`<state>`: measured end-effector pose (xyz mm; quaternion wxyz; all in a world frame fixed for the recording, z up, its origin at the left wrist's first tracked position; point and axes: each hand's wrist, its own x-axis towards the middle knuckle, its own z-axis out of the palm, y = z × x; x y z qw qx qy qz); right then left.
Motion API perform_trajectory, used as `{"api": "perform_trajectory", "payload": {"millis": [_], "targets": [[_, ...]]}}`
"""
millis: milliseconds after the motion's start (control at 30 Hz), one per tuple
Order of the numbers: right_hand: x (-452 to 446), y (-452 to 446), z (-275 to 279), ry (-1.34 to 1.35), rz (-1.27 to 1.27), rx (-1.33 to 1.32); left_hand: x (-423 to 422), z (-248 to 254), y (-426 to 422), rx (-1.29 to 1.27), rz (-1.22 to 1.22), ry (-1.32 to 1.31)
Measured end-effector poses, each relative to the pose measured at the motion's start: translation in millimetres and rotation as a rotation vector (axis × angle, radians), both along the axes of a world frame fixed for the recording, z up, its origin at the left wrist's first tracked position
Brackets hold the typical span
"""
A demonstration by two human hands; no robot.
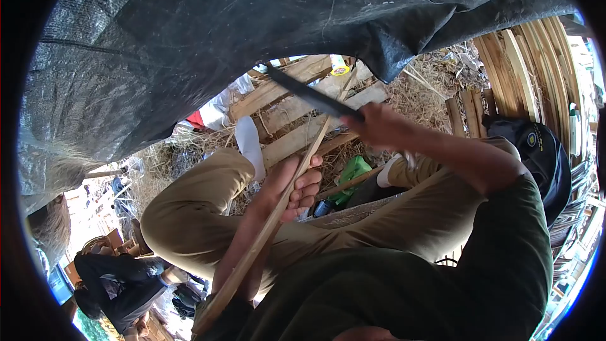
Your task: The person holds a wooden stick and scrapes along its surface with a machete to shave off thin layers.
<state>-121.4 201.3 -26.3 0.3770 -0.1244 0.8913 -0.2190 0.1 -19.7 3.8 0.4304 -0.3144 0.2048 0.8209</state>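
Observation:
My left hand [293, 189] is wrapped round a long, thin wooden stick [243, 266], which slants from beside my body up and away toward the slats on the ground. In my right hand [382, 127] is a machete [304, 93], its dark blade pointing to the upper left and its handle mostly hidden by my fingers. The blade crosses the upper stretch of the stick. Whether it touches the wood I cannot tell.
A dark tarp [189, 31] hangs low ahead. Wooden slats [284, 117] lie on straw-littered ground, with a yellow cup [339, 66] and a green bag [353, 177] nearby. Stacked planks [536, 76] and a black bag [536, 158] are right. Another person [120, 284] sits lower left.

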Motion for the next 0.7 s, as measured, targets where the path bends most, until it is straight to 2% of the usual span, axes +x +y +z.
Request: {"api": "perform_trajectory", "payload": {"millis": [33,133,167,267,333,400,433,533,567,633,667,700], "targets": [[14,1,-1,0.18,0.127,-0.221,3,1,1,0.011,0.017,-0.005],[-5,4,3,0.021,0.058,-0.213,2,2,0,0.064,0.047,-0.009],[-14,13,-11,0.248,0.196,-0.203,2,-3,-4,0.096,0.06,-0.013],[-13,6,-7,0.067,-0.029,0.064,-1,0,-3,0.13,0.082,-0.024],[3,5,-8,0.248,0.177,-0.088,0,3,-3,0.171,0.105,-0.042],[2,1,5,-0.035,-0.029,-0.197,2,5,-7,0.251,0.124,-0.065],[-9,7,-8,0.095,0.163,-0.17,2,3,-8,0.252,0.122,-0.069],[-27,9,-1,0.093,0.04,0.036,0,-1,-11,0.223,0.112,-0.059],[-18,8,2,0.142,0.222,0.009,-4,0,-9,0.196,0.098,-0.055],[4,2,3,0.196,0.316,-0.106,-4,6,-4,0.18,0.085,-0.083],[12,2,-4,0.206,0.216,-0.194,-2,5,-4,0.176,0.081,-0.086],[7,9,-14,0.369,0.351,-0.207,-3,4,-8,0.168,0.066,-0.08]]}}
